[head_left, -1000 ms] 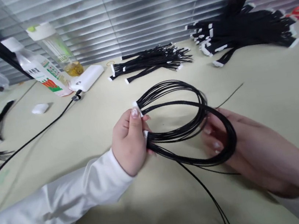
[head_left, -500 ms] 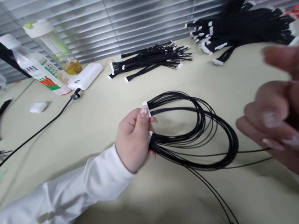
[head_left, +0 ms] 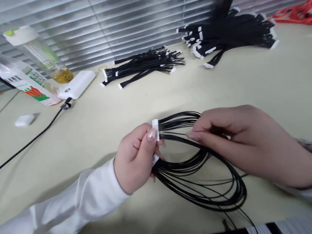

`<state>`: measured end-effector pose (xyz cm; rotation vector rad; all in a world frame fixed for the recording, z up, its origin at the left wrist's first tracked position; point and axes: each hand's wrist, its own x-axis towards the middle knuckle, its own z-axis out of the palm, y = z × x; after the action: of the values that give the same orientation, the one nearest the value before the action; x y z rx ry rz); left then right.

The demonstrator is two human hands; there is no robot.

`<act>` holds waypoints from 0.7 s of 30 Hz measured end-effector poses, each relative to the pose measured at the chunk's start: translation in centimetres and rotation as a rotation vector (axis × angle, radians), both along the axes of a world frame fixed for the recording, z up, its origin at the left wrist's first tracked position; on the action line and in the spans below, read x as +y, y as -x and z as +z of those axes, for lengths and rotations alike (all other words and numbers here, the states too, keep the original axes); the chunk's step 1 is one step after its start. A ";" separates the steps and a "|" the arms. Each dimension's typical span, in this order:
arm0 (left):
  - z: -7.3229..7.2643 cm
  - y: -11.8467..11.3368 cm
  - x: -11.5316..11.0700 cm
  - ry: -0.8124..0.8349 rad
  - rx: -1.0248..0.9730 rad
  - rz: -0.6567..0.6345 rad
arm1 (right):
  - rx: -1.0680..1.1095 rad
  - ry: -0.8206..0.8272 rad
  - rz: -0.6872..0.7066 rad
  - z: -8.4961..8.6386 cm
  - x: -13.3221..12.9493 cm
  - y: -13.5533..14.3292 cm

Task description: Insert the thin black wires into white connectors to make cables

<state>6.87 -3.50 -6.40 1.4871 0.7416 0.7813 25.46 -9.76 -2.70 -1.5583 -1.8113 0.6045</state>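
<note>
My left hand (head_left: 136,156) pinches a white plastic connector (head_left: 156,128) between thumb and fingers. A second white connector (head_left: 155,159) sits lower in the same grip, partly covered by the fingers. Thin black wires (head_left: 228,199) loop from one connector round to the other. My right hand (head_left: 240,140) is closed in a pinch on a single black wire (head_left: 177,132), close to the upper connector. The wire's end near that connector shows a small metallic glint. A few loose wires trail down toward the table's front edge.
Behind lie a small bundle of black cables (head_left: 143,66) and a larger pile of cables (head_left: 228,33) with white connectors. A drink bottle (head_left: 19,78), a tumbler (head_left: 39,52), a white power bank (head_left: 77,84) and a white case (head_left: 24,120) stand left. Red items (head_left: 303,11) lie far right.
My right hand has come in from the right and now pinches a wire by the upper connector. My left hand keeps its hold; the view has shifted slightly right.
</note>
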 end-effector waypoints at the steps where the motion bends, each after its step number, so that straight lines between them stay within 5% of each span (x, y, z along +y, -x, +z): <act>1: 0.0 0.0 0.0 -0.008 0.000 0.001 | -0.006 -0.001 0.003 0.0 0.0 0.0; 21: 0.0 0.3 0.1 -0.101 0.128 -0.058 | -0.050 -0.132 0.080 0.1 -0.1 -0.2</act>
<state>6.57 -3.40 -6.37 1.6546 0.7602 0.6933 25.69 -9.89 -2.63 -1.4310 -1.9179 0.4762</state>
